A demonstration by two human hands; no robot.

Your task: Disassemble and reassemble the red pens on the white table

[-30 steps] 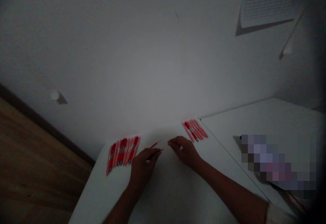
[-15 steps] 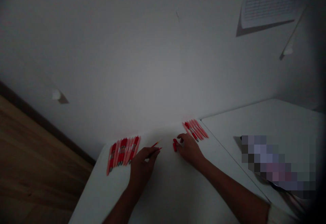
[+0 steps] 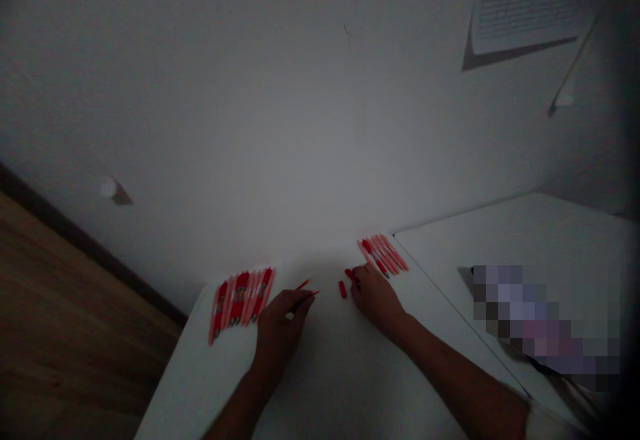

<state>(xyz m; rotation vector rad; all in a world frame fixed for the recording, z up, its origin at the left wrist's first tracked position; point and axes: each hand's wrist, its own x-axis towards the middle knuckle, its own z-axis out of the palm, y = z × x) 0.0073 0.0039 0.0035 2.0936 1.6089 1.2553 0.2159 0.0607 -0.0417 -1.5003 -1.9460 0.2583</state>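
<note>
My left hand point(image 3: 284, 317) is closed in a pinch on thin red sticks that look like pen refills point(image 3: 304, 285); their tips poke out past the fingers. To its right, my right hand point(image 3: 374, 293) has its fingers closed on a short red pen part point(image 3: 349, 273), partly hidden by the fingertips. Just left of those fingers a second short red pen part point(image 3: 343, 289) lies on the white table point(image 3: 330, 373). Beside my left hand is a row of red and pink pens point(image 3: 241, 298). Beyond my right hand lies a smaller group of pens point(image 3: 385, 255).
A grey-white wall point(image 3: 300, 127) rises behind the table's back edge. On a second tabletop point(image 3: 520, 227) at the right sits a blurred-out object point(image 3: 530, 323). Wooden boards point(image 3: 60, 333) show at the left. A printed sheet point(image 3: 525, 7) hangs on the wall.
My right hand has drawn slightly right, lifting one red pen part away from the other, which stays on the table. My left hand has barely moved.
</note>
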